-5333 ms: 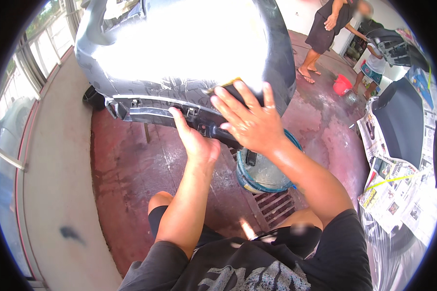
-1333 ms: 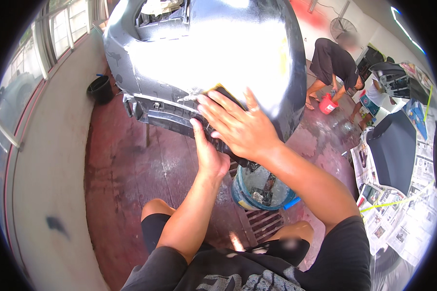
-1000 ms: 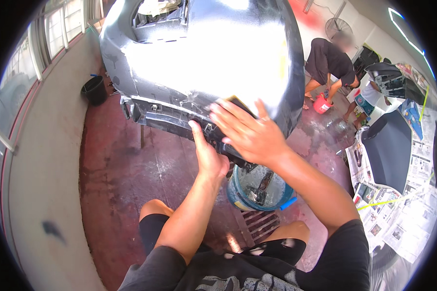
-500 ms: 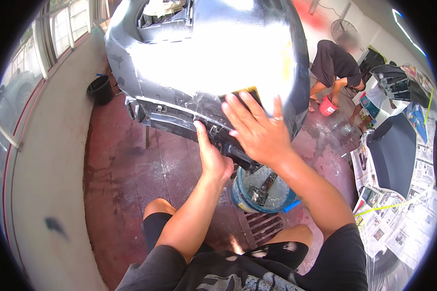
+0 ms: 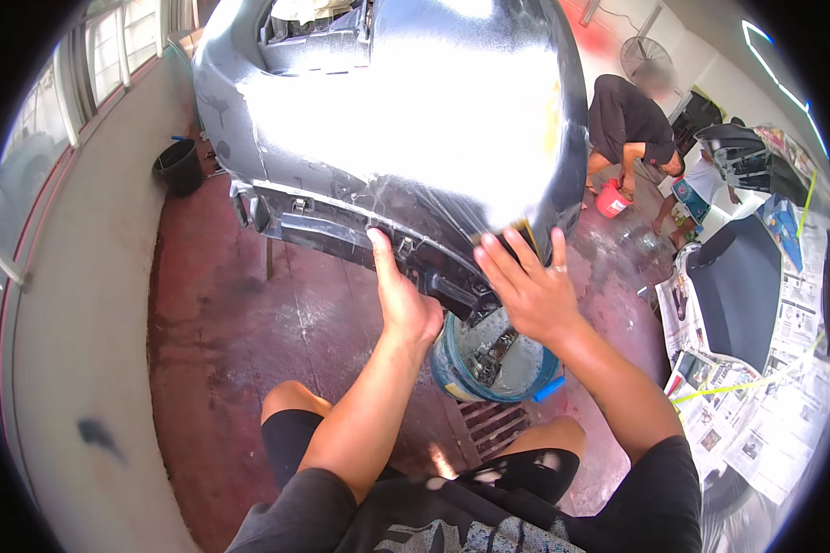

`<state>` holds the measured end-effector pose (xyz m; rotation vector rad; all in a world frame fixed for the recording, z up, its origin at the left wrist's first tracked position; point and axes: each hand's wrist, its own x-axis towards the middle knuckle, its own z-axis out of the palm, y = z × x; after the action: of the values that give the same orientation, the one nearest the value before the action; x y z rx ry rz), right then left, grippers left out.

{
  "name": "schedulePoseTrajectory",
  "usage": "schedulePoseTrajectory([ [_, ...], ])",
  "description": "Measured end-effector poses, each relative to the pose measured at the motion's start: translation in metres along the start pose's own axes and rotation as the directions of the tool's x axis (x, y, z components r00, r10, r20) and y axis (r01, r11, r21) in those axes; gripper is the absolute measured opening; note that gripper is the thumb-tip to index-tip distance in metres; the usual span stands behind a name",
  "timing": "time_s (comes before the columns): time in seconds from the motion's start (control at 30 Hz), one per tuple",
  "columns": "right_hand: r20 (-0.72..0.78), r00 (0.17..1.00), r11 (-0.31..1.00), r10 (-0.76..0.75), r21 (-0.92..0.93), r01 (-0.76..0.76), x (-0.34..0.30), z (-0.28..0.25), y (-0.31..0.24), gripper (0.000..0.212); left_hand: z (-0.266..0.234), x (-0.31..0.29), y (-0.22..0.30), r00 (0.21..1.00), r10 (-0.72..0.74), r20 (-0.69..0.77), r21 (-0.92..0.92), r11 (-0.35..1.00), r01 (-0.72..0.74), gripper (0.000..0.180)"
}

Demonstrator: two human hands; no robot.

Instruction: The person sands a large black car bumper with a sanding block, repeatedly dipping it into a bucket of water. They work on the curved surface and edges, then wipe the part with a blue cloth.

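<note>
A: Entry, head view. Right hand [image 5: 533, 293] lies flat with fingers spread, pressing a small yellow-edged sanding pad [image 5: 524, 228] against the lower right curve of the grey car bumper [image 5: 406, 120]. Only a corner of the pad shows past the fingertips.

B: Left hand [image 5: 401, 300]?

A: Palm against the bumper's dark lower lip, thumb up, fingers curled under the edge; it grips the lip and steadies the part. The bumper stands on edge in front of the knees, apart from any car.

B: State of the surface?

A: Wet and glossy over most of the broad face, with foamy streaks near the lower trim. My judgement: the wide face has been worked, and the lower right corner is in hand. Whether the far side is done, cannot tell; it is hidden.

B: Surroundings?

A: Blue bucket [image 5: 493, 359] of water just below the right hand, on the wet red floor [image 5: 240, 313] beside a drain grate [image 5: 498, 426]. Another person [image 5: 632, 124] crouches well apart over a red tub [image 5: 611, 199].
</note>
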<state>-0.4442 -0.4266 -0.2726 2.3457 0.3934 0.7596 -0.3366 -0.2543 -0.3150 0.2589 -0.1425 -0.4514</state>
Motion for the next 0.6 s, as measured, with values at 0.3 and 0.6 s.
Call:
schedulePoseTrajectory([
  [0.3, 0.359, 0.525, 0.241, 0.772, 0.598, -0.764, -0.177, 0.062, -0.041, 0.039, 0.004, -0.004, -0.003, 0.998, -0.03, -0.061, 0.01, 0.999, 0.03, 0.086],
  [0.6, 0.955, 0.025, -0.408, 0.296, 0.15, -0.901, -0.263, 0.21, -0.102, 0.018, -0.005, 0.0, -0.005, 0.999, -0.026, -0.038, 0.086, 0.996, 0.029, 0.086],
])
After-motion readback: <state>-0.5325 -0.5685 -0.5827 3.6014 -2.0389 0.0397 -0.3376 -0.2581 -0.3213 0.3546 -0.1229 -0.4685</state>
